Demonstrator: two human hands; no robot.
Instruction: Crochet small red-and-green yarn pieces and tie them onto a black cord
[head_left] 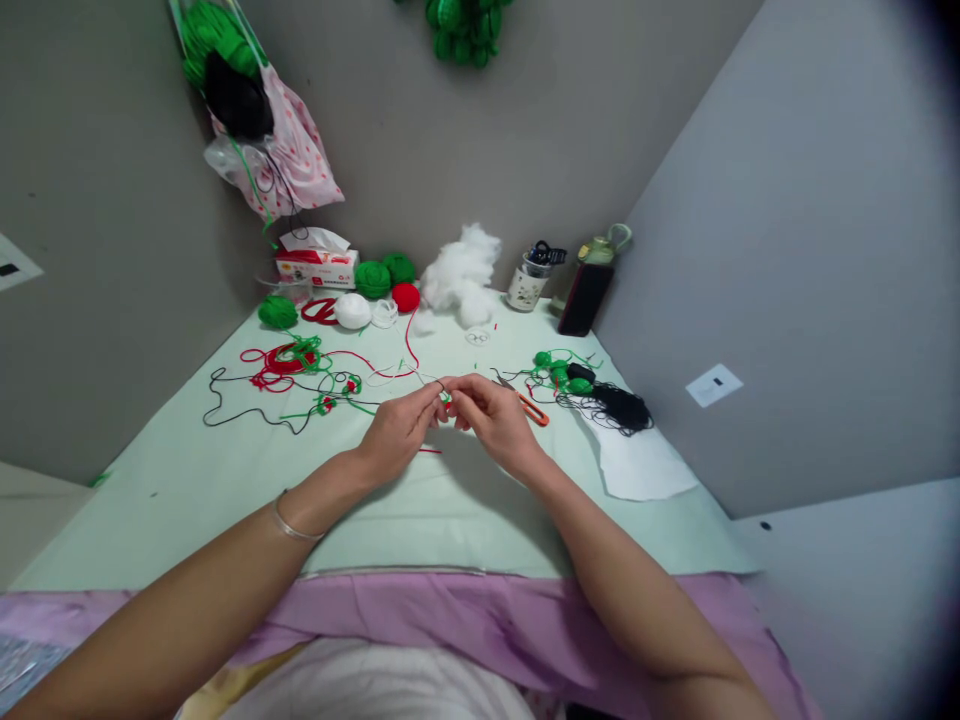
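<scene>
My left hand [401, 430] and my right hand [495, 420] meet over the middle of the table, fingers closed in a pinch. Between them is a small red and green crochet piece [448, 405], mostly hidden by the fingers. Black yarn [341, 399] runs from my left hand out to a loose loop on the left. A white strand passes close to the fingertips. Two similar small red and green pieces [326, 404] lie to the left of my hands. Just right of my right hand are orange-handled snips [534, 409], partly covered by it.
Tangled red yarn [281, 360] lies at the left. Yarn balls, including a white ball [352, 311], line the back beside a tissue box [319, 268] and white stuffing [463, 275]. A dark bottle [587, 295], a cup [526, 287] and black yarn [622, 408] are on the right.
</scene>
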